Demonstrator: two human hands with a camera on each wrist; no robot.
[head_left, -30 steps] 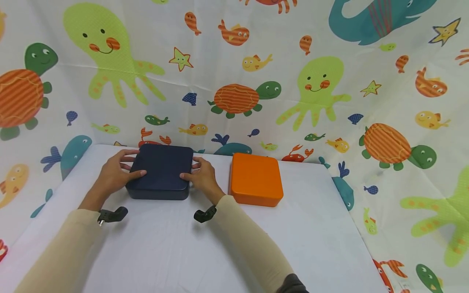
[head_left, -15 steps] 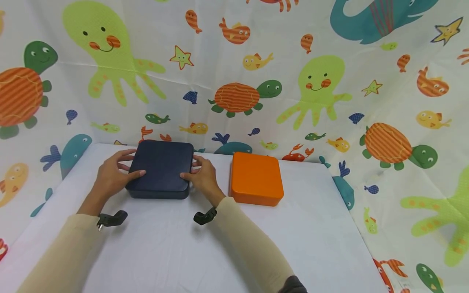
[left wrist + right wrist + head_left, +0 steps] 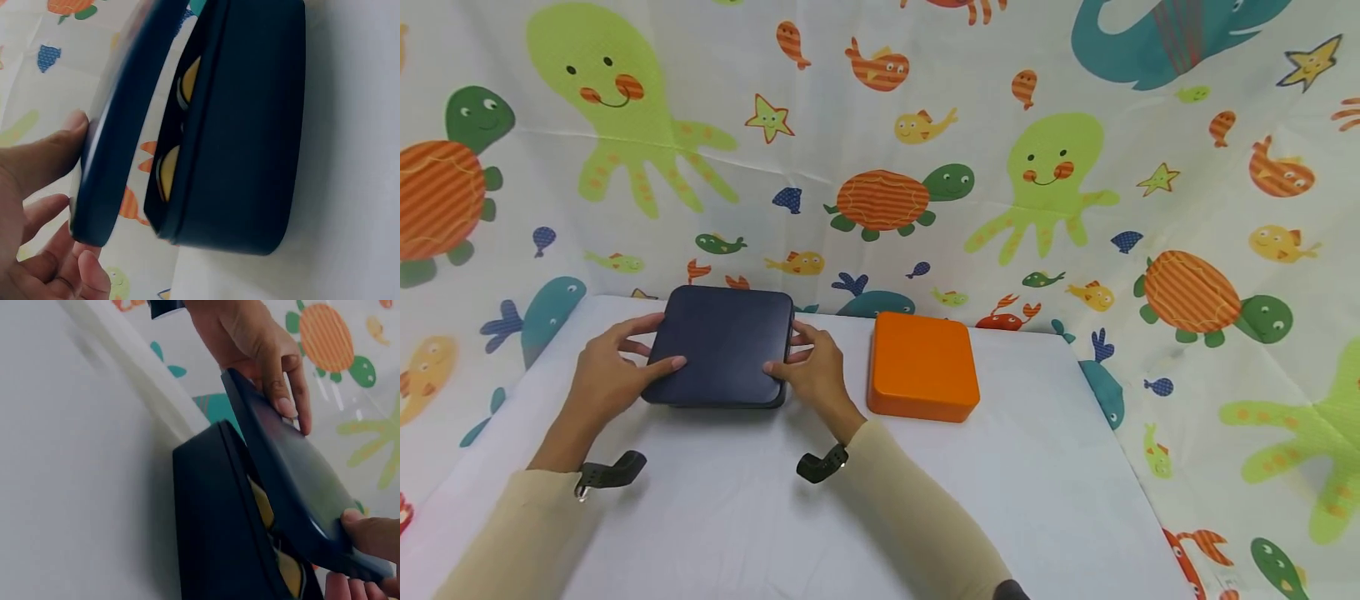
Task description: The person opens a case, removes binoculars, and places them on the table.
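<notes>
A navy lid [image 3: 722,346] is lifted off its deep navy box [image 3: 244,137], with a gap between them in both wrist views. My left hand [image 3: 601,371] holds the lid's left side, thumb on top and fingers at the edge. On the opposite side my right hand [image 3: 815,375] grips the lid the same way. Through the gap, in the left wrist view, round yellow pieces [image 3: 170,174] with silvery rims show inside the box. The lid hides the rest of the contents, and in the head view nearly all of the box.
To the right of the navy box stands an orange lidded box [image 3: 923,362]. Both rest on a white-covered table [image 3: 1045,483]. Behind and beside it hangs a curtain [image 3: 947,50] printed with sea animals.
The lid has come up from the navy box and shifted slightly left, tilting, with both hands on it. The left hand has moved left with it. The orange box has stayed put.
</notes>
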